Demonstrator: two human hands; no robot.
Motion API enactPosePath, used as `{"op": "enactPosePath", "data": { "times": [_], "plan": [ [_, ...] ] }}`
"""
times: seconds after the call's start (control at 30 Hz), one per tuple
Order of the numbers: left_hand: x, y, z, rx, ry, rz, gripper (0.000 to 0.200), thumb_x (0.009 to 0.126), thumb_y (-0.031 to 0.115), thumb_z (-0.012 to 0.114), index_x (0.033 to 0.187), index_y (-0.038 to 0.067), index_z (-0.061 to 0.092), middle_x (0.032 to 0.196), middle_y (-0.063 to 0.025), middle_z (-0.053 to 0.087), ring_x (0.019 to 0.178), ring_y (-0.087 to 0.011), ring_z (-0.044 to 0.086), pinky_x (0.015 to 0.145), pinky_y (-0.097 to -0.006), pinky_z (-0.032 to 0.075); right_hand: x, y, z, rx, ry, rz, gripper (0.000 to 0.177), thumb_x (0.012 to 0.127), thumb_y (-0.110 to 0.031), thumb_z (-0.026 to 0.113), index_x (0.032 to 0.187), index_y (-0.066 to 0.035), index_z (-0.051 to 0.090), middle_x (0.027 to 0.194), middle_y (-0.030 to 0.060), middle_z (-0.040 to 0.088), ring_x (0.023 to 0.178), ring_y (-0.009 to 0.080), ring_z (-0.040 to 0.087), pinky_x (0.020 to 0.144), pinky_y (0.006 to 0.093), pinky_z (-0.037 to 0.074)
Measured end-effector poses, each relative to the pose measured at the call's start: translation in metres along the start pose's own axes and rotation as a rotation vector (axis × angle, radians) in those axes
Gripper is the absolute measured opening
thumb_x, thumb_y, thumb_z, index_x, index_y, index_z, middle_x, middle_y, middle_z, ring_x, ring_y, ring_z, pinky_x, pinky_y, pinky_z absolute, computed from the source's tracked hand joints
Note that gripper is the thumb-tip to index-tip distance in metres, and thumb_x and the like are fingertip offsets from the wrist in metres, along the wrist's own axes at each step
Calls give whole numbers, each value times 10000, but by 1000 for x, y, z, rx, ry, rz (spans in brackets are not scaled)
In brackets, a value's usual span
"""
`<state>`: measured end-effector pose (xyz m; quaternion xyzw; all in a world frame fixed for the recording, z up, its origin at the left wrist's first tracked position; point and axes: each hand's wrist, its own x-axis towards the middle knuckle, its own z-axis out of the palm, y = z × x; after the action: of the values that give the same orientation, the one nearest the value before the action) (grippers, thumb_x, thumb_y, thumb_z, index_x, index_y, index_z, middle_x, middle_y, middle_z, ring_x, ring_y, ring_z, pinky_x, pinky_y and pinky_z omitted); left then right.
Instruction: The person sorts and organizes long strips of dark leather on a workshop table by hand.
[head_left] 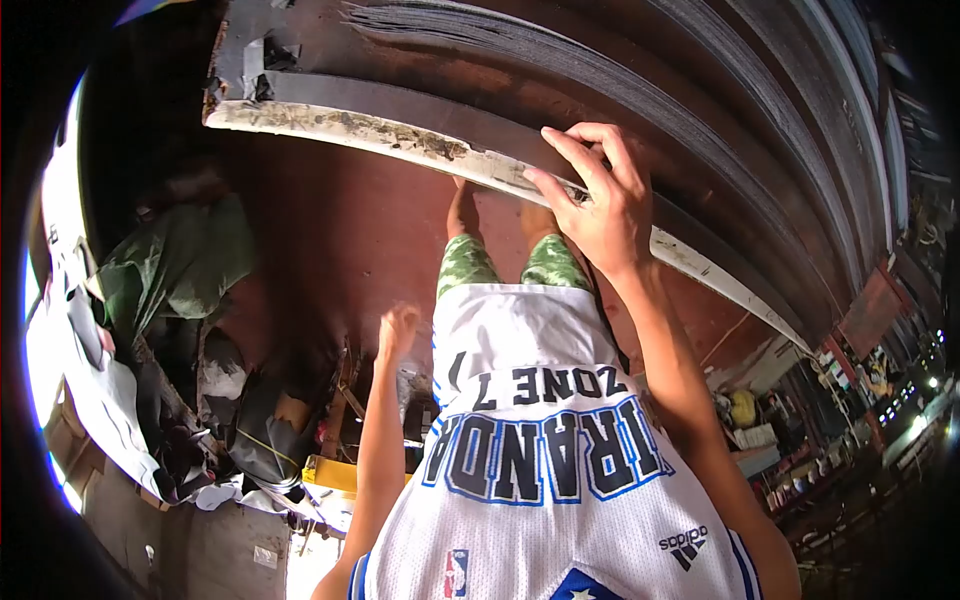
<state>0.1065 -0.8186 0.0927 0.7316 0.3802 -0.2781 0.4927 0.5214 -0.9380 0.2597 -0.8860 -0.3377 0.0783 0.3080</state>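
Note:
My right hand (608, 205) is at the front edge of a stack of dark sheets (430, 105). Its thumb lies by the worn, whitish board edge (350, 130), and its bent fingers reach over the top dark sheet, pinching at its rim. Lower and to the left, my left hand (400, 325) hangs in the air beside my white jersey, away from the stack. Motion blurs its fingers, and nothing can be made out in them.
Green cloth (195, 255) and a heap of dark and white material lie at the left. A yellow object (330, 473) sits behind my left forearm. Shelves with small items (800, 480) stand at the right. A reddish surface (340, 230) spreads below the board.

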Motion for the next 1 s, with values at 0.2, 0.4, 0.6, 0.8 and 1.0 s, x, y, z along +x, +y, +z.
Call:
{"op": "enactPosePath", "data": {
  "times": [0.2,0.4,0.6,0.8,1.0],
  "plan": [
    [-42,-21,38,74,-105,-205,215,831,184,619,971,47,706,897,-207,688,874,-339,688,765,-393,532,-15,14,-26,-97,37,-31,404,668,-134,812,1045,-94,672,971,20,576,786,179,553,772,340,412],
    [22,30,-9,-190,52,-84,115,889,90,606,918,-14,647,744,-78,677,667,-128,636,599,-257,478,-27,25,-30,-75,86,9,395,667,-93,804,1028,-105,646,983,40,591,865,224,569,802,359,421],
    [59,95,-48,-258,96,33,146,952,118,579,1045,17,629,920,-50,684,757,-116,642,643,-231,486,-34,25,-34,-54,70,4,401,669,-84,798,1031,-110,626,978,42,592,877,237,564,814,372,412],
    [45,188,-70,-408,34,145,197,971,114,538,1074,-29,625,949,-106,696,865,-173,675,784,-282,530,-36,12,-48,-51,16,-22,442,666,-107,802,1078,-104,640,963,37,589,856,236,546,836,376,401],
    [14,290,-56,-1123,-221,185,253,967,175,566,1110,-28,613,938,-90,677,866,-147,645,772,-282,519,-45,-6,-65,4,-29,-24,401,670,-100,792,1052,-93,673,937,36,583,884,231,541,869,375,396]
  ]
}}
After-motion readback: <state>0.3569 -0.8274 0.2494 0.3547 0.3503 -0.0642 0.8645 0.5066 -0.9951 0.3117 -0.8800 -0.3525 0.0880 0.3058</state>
